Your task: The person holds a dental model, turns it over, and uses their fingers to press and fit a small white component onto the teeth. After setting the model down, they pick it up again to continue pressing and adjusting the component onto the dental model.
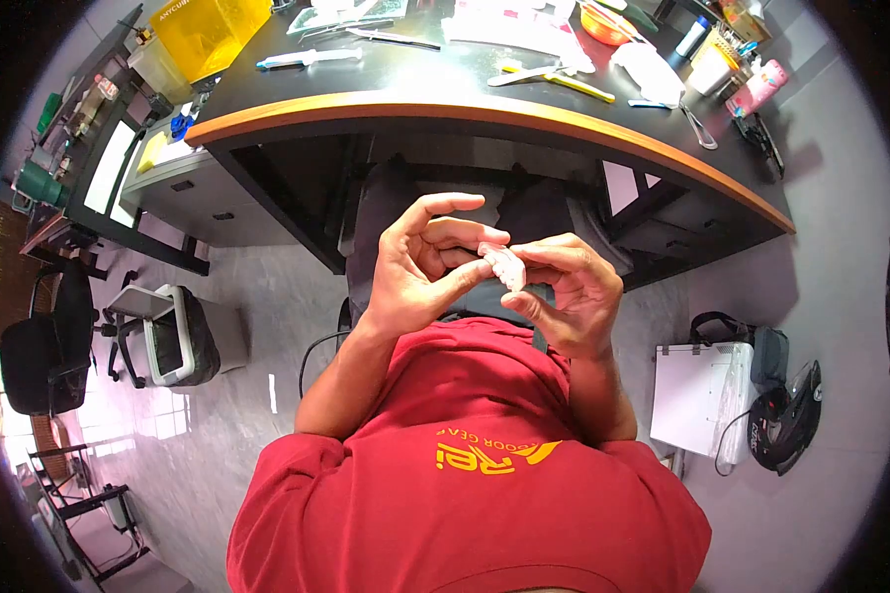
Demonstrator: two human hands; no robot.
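A small, pale, lumpy piece [505,267] with a ridged surface is held up between my two hands, above my lap and in front of the desk edge. My left hand [420,265] pinches its left end between thumb and fingers, the index finger curving above. On the other side, my right hand [572,294] grips the piece with thumb and fingertips. The fingers cover part of it, so its exact kind does not show.
Ahead is a black desk [386,84] with a wooden edge. On it lie a syringe-like tool [310,59], a yellow-handled tool [585,87], a white cloth or paper [649,75] and a pink bottle [757,89]. A bin [174,336] stands left; a white case [697,395] stands right.
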